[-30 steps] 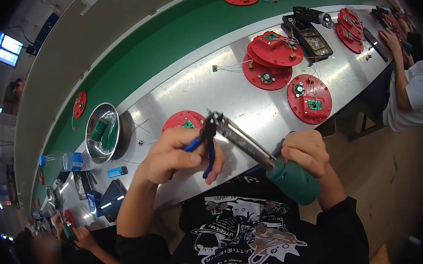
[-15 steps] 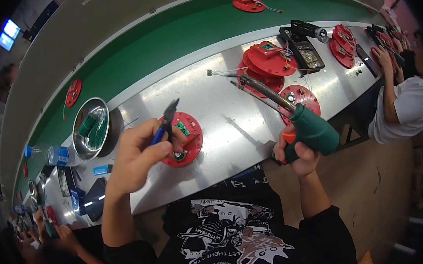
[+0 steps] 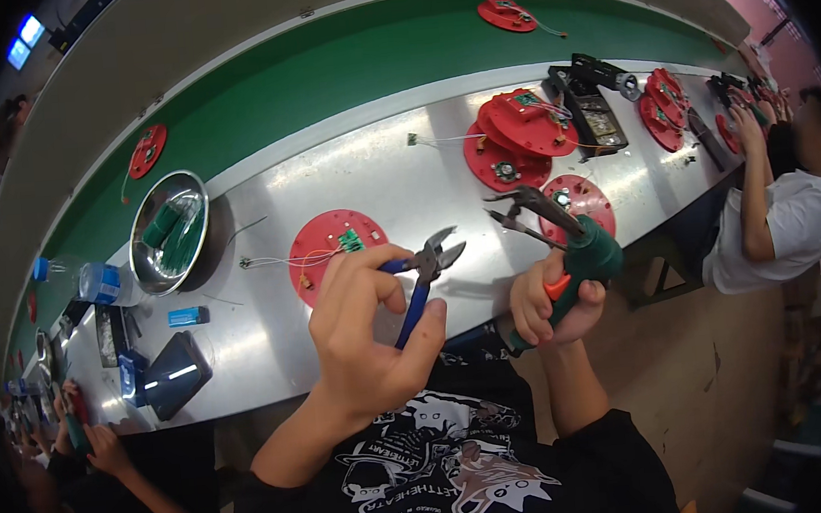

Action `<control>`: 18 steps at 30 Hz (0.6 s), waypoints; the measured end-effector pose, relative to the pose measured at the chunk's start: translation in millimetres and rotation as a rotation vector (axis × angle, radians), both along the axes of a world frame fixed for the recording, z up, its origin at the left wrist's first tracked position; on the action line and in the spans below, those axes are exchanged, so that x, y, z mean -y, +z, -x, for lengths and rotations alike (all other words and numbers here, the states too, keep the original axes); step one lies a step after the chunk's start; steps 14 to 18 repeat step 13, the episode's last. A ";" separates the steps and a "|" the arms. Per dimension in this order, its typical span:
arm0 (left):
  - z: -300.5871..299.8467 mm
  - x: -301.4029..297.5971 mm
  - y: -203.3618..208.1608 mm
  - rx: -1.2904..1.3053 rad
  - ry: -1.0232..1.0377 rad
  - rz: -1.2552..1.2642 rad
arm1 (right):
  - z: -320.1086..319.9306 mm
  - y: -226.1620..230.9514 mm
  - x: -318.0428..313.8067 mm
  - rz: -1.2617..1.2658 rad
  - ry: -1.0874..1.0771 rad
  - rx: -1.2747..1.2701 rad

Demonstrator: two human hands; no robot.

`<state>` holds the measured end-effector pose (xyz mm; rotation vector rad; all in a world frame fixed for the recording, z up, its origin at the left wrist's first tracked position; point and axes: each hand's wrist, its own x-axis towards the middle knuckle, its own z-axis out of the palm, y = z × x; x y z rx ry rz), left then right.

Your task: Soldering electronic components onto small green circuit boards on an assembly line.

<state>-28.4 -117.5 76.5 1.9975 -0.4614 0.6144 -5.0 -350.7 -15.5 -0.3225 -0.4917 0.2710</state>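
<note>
My left hand point(image 3: 363, 332) grips blue-handled side cutters point(image 3: 418, 299). Their jaws are spread and point up and to the right. Below and behind this hand, partly covered by it, a red round plate point(image 3: 317, 233) lies on the bench with a green circuit board point(image 3: 349, 240) and thin wires running off to the left. In my right hand point(image 3: 551, 305) is a green soldering gun point(image 3: 594, 254) with an orange trigger, held above the bench's near edge. Its dark tip end points up and left, clear of the cutters. Behind it lies another red plate point(image 3: 575, 201).
Stacked red plates point(image 3: 530, 124) with wires stand farther back, beside a black parts box point(image 3: 598, 118). At left are a metal bowl point(image 3: 191, 191) holding green wires, a plastic bottle point(image 3: 104, 283), a blue box point(image 3: 186, 317) and a dark phone-like slab point(image 3: 177, 376). Co-workers sit on both sides.
My left hand has shifted right and nearer to me, and the cutters' jaws have spread apart. The soldering gun has come down and closer, its tip lower. The front plate's wires now show.
</note>
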 end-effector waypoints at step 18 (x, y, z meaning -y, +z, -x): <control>7.6 -15.7 -4.7 0.021 -0.034 -0.062 | -24.4 -3.7 3.6 -0.389 0.427 0.135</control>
